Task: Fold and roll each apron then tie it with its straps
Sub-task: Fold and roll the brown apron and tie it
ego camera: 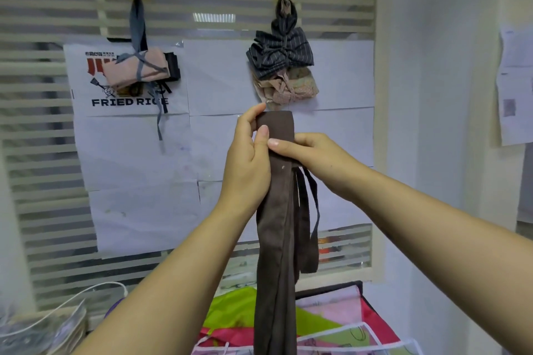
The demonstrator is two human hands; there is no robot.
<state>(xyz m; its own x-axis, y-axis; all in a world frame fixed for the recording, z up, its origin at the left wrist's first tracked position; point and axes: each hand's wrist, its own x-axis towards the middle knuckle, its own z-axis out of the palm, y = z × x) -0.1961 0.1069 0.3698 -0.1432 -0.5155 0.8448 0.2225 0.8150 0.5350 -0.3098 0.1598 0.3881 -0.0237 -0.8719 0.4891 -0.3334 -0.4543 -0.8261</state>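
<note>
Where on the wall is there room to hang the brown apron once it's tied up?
Both hooks are taken: the pink bundle hangs on the left one, the striped bundle and a beige one on the right. The bare paper between them has no hook. The hands hold the brown apron up.

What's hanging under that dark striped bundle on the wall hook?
Under the striped bundle hangs a beige patterned bundle, tied with its strap. The left hand and brown apron cover its lower left edge; its hook attachment is hidden.
</note>
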